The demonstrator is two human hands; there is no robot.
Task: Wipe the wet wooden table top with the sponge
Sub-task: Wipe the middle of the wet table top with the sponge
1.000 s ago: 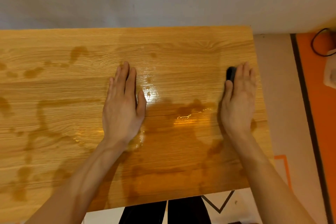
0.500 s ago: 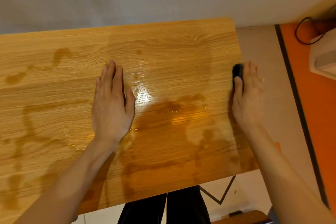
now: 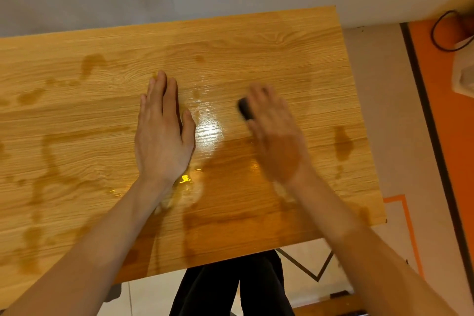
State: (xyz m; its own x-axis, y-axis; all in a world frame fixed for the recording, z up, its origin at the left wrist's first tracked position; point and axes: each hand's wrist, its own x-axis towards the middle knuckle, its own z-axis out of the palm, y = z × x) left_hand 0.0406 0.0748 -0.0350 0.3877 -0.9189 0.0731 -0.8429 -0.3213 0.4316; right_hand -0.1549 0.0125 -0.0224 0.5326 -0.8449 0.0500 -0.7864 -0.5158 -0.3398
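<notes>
Left hand lies flat, fingers straight and together, on the glossy wood-grain table top. Right hand, motion-blurred, presses a small dark rounded sponge under straight fingers, mid-table. Glare patch between the hands; darker wet streaks toward the edges.

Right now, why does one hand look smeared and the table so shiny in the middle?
Head view: the right hand and the dark sponge under it are motion-blurred; the left hand is sharp. The bright patch is glare off wet wood on the table top.
</notes>
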